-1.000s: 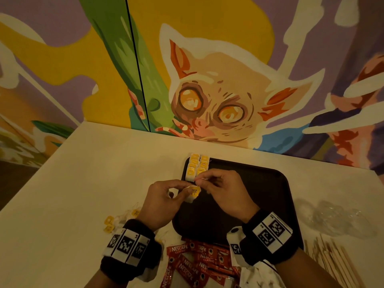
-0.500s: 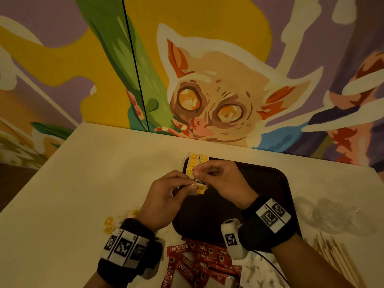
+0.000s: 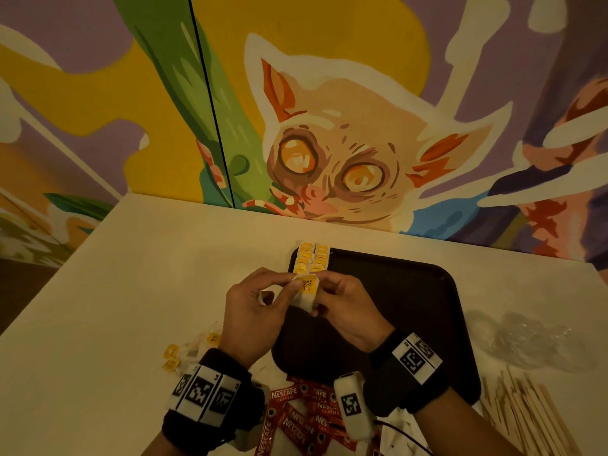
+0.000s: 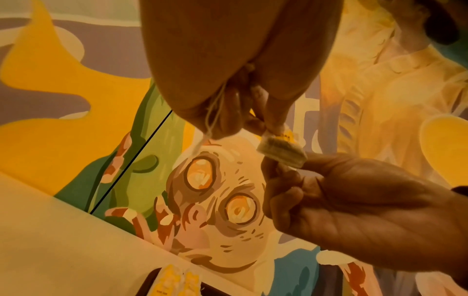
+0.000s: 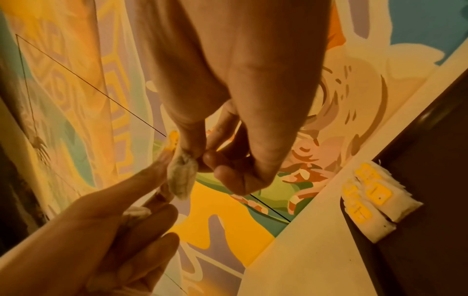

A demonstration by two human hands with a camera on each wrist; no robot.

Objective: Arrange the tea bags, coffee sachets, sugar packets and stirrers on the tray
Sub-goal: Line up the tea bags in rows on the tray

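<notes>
Both hands hold one white tea bag (image 3: pixel 306 292) with a yellow tag just above the black tray's (image 3: pixel 394 291) left side. My left hand (image 3: pixel 292 282) pinches its upper left edge and my right hand (image 3: pixel 324 286) pinches the right edge. From the left wrist the tea bag (image 4: pixel 279 149) hangs between the two hands, with its string (image 4: pixel 212 120) trailing from my left fingers (image 4: pixel 274 112). The right wrist view shows the tea bag (image 5: pixel 182 176) edge-on. Two short rows of tea bags (image 3: pixel 312 258) lie at the tray's far left corner (image 5: pixel 367 200).
Loose tea bags (image 3: pixel 184 352) lie on the table left of my left wrist. Red coffee sachets (image 3: pixel 302 416) are heaped near the front edge. Wooden stirrers (image 3: pixel 529 419) lie at the front right, beside crumpled clear plastic (image 3: pixel 533 340). A painted wall closes the back.
Both hands have kept hold of the tea bag and shifted it slightly away from me, toward the rows on the tray. Its yellow tag now faces up.
</notes>
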